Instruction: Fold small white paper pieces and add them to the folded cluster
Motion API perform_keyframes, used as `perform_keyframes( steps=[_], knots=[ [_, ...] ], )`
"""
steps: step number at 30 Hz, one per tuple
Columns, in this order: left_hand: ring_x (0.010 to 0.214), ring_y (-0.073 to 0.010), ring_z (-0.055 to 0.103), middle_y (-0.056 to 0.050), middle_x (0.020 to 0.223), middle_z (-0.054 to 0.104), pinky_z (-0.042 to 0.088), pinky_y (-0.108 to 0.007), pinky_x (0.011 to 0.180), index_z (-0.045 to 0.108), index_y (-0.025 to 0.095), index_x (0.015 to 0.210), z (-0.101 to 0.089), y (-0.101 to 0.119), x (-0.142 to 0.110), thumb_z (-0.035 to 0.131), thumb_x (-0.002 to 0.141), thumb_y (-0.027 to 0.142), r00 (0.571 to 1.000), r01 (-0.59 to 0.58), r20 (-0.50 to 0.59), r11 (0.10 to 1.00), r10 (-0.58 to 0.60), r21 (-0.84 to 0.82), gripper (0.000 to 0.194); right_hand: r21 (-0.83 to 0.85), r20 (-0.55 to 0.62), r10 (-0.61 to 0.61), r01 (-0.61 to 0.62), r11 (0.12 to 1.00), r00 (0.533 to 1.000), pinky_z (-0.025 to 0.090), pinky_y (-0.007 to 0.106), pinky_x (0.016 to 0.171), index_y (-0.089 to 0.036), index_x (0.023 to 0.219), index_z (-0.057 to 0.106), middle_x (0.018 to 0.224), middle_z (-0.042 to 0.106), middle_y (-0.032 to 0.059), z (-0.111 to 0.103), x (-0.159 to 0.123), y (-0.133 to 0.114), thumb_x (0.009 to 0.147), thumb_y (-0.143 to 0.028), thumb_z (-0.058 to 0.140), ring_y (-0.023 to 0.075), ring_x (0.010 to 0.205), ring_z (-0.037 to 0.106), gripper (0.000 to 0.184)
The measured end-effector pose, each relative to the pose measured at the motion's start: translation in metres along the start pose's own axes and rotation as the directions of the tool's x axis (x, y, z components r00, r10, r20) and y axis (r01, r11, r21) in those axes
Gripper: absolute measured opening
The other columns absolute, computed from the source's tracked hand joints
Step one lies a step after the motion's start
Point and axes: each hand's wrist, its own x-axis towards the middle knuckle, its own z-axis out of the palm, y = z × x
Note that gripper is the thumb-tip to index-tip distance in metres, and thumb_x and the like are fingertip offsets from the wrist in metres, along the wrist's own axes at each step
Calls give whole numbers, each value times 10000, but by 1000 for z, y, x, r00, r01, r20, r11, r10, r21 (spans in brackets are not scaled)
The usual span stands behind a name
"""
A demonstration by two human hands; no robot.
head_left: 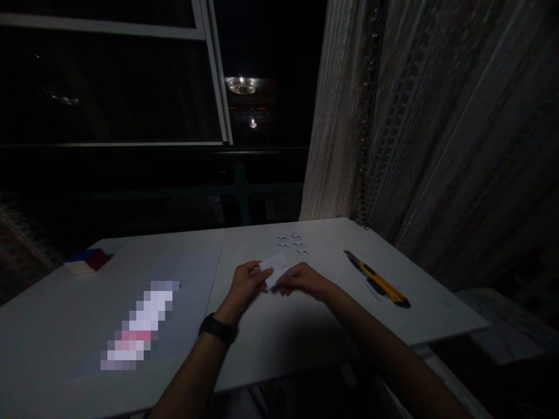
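A small piece of white paper [276,267] with faint dark marks is held above the table, between my two hands. My left hand [250,279] is closed on its left side, thumb on top, with a dark watch on that wrist. At the paper's lower right edge, my right hand [303,280] is closed in a pinch. Something small and dark shows by the right fingertips, too dim to name. Beyond the hands lie several small white paper pieces [293,243] with dark marks, set in rows.
A yellow and black utility knife [382,284] lies on the right of the white table [323,352], blade towards the back. At left are a large pale sheet [196,291], a pixelated strip [144,320] and a coloured cube [88,261]. A curtain [336,116] hangs behind.
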Motion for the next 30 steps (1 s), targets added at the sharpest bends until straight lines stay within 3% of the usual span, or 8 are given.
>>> perform_keyframes(
  steps=[6, 12, 15, 20, 30],
  knots=[
    [498, -138, 588, -54, 613, 644, 481, -236, 481, 628, 66, 848, 3, -2, -2, 751, 535, 270, 998, 29, 50, 999, -29, 15, 393, 65, -275, 3, 16, 998, 962, 453, 240, 528, -89, 705, 685, 656, 664, 70, 0, 6, 5, 565, -377, 739, 124, 554, 586, 325],
    [656, -181, 630, -95, 738, 676, 499, -270, 614, 651, 69, 849, 6, 0, -4, 679, 604, 260, 987, 31, 155, 999, -32, 10, 312, 84, -370, 36, -5, 996, 929, 462, 253, 513, -88, 648, 664, 601, 644, 51, 1, 8, 4, 514, -369, 761, 127, 521, 580, 327],
    [659, -188, 623, -100, 742, 677, 491, -287, 618, 660, 71, 854, 6, 1, -4, 661, 631, 337, 986, 1, 168, 1000, -5, 26, 348, 67, -359, 24, 0, 998, 933, 459, 251, 513, -87, 636, 663, 588, 640, 49, 1, 8, 4, 500, -364, 767, 126, 520, 576, 325],
    [494, -130, 554, -61, 605, 647, 425, -228, 486, 661, 74, 840, 6, 0, -2, 719, 567, 341, 998, -29, 67, 989, 19, 145, 386, 16, -309, -9, 14, 1000, 951, 442, 233, 498, -88, 652, 673, 593, 640, 53, 0, 7, 6, 534, -382, 745, 121, 529, 568, 325],
    [473, -115, 523, -29, 539, 600, 414, -214, 447, 669, 92, 711, 2, -6, 2, 684, 597, 418, 997, -54, 54, 996, 50, 75, 346, -103, -61, 39, -45, 994, 997, 433, 239, 517, -85, 785, 694, 632, 650, 66, -5, -2, -4, 612, -435, 693, 127, 558, 571, 391]
  ],
)
